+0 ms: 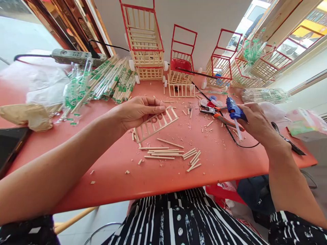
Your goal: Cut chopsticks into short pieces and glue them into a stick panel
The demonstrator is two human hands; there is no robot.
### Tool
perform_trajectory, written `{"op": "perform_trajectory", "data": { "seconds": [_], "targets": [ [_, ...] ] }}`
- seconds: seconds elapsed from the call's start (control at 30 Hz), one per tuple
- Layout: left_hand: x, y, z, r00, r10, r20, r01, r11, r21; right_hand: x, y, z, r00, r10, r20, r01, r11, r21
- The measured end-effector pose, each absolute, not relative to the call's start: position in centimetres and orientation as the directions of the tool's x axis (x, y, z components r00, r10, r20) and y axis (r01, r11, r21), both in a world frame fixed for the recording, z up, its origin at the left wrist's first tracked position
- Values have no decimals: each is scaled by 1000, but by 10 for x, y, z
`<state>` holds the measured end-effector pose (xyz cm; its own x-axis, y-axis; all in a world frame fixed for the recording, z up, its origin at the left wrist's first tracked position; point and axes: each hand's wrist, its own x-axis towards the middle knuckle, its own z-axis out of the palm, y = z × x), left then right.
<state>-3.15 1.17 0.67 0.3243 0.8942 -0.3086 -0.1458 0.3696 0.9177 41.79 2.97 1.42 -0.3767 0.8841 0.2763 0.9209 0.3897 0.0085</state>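
Red table (107,170), pale stick ladder panel (156,124), left hand (138,110)

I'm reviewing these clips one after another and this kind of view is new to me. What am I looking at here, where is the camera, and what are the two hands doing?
There is no machine here: a person works with bare hands, and the single picture comes from a camera worn on the head, looking down over the arms.

The left hand holds a small ladder-like panel of pale wooden sticks just above the salmon-red table. The right hand grips a blue glue gun with its black cord trailing across the table.

On the table lie loose cut wooden sticks, wood crumbs, and orange-handled pliers. Further back are bundles of wrapped chopsticks in green-printed sleeves, a grey power strip, and several little carts of wooden sticks with red frames.
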Motion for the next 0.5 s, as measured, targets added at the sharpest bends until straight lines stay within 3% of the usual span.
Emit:
{"op": "perform_trajectory", "data": {
  "seconds": [0.23, 0.4, 0.5],
  "targets": [
    [-26, 8, 7, 325, 902, -283, -160, 348, 924, 455, 49, -14, -388, 892, 231, 913, 407, -39],
    [-20, 3, 7, 311, 918, -246, -199, 316, 928, 443, 36, 6, -332, 918, 216, 933, 354, -70],
    [-16, 0, 9, 290, 925, -245, -210, 312, 927, 402, 14, 35, -249, 903, 351, 947, 303, -106]
  ]
}}
